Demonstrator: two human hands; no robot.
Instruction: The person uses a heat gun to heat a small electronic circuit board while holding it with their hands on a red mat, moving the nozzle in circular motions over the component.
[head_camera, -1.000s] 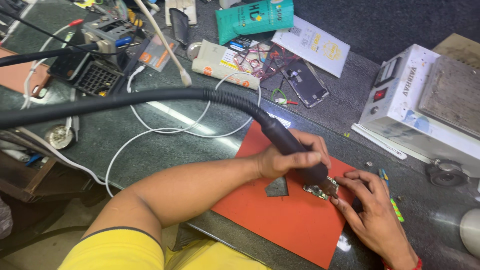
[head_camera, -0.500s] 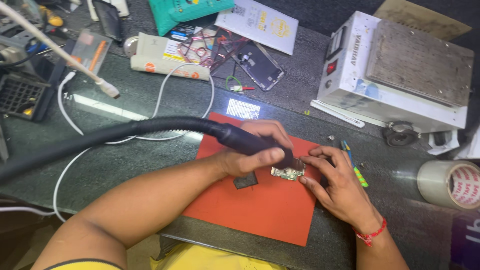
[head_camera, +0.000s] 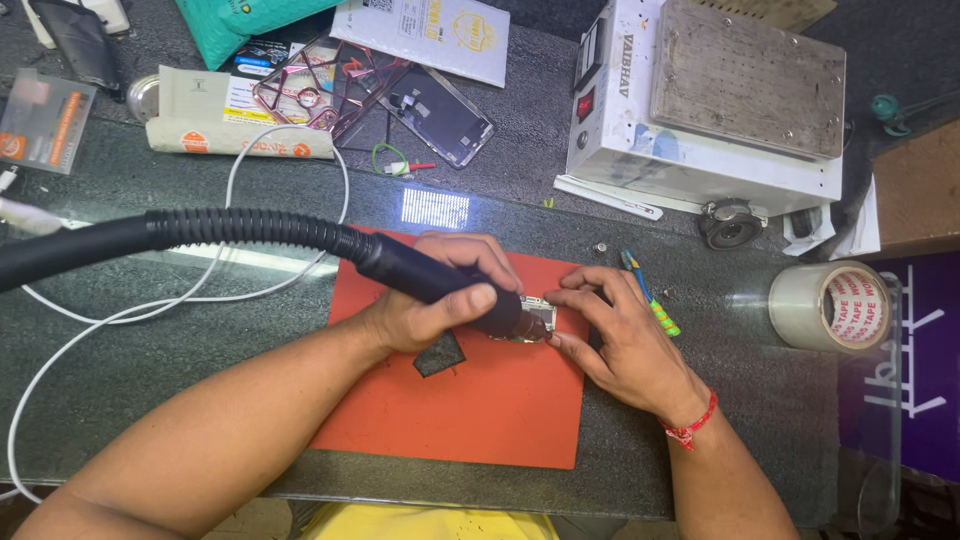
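Observation:
My left hand (head_camera: 432, 300) grips the black handle of a hot-air tool (head_camera: 440, 283), whose ribbed black hose (head_camera: 200, 232) runs off to the left. The tool's tip points down at a small circuit board (head_camera: 533, 320) lying on an orange mat (head_camera: 480, 395). My right hand (head_camera: 615, 340) rests on the mat and pinches the right edge of the board with its fingertips. A red thread band circles the right wrist. A small dark square piece (head_camera: 440, 355) lies on the mat just below my left hand.
A white box-shaped heating machine (head_camera: 710, 110) with a metal plate stands at the back right. A roll of clear tape (head_camera: 835, 305) sits at the right. A phone (head_camera: 442, 115), a pink case, packets and a white cable (head_camera: 200, 300) lie behind and left. Tweezers (head_camera: 650, 295) lie beside my right hand.
The view has shifted so the mat and hands sit nearer the centre. Both hands keep the same hold; the tool tip stays over the board.

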